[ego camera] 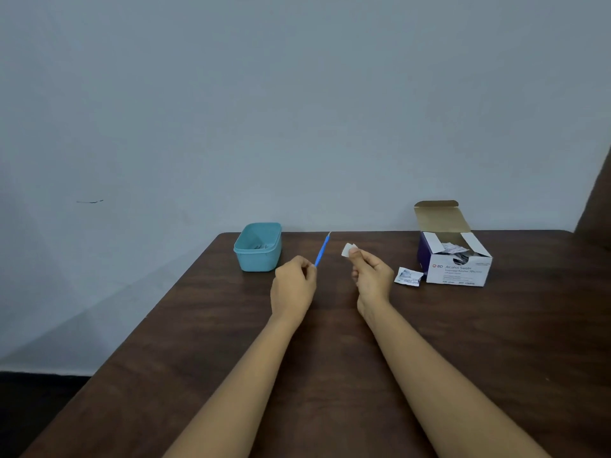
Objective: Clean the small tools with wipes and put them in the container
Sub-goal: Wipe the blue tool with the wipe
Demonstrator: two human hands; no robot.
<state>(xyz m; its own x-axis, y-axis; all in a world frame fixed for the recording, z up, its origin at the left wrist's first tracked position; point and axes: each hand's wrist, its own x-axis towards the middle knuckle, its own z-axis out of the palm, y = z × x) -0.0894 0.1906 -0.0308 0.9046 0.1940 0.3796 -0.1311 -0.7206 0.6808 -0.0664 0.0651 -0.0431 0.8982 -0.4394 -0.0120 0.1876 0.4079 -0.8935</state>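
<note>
My left hand (pixel 293 285) pinches the near end of a thin blue-handled tool (pixel 322 250), whose small metal tip points up and away toward the wall. A short way to its right, my right hand (pixel 371 273) pinches a small white wipe (pixel 348 249) between thumb and fingers. The wipe and the tool are apart. A light blue plastic container (pixel 258 256) stands at the table's far edge, left of my left hand, with some small tools lying inside it.
An open box of alcohol swabs (pixel 458 267) stands at the far right of the dark wooden table (pixel 231 342), sachets showing inside. A torn sachet (pixel 408 277) lies beside the box. A pale wall rises right behind the table's far edge.
</note>
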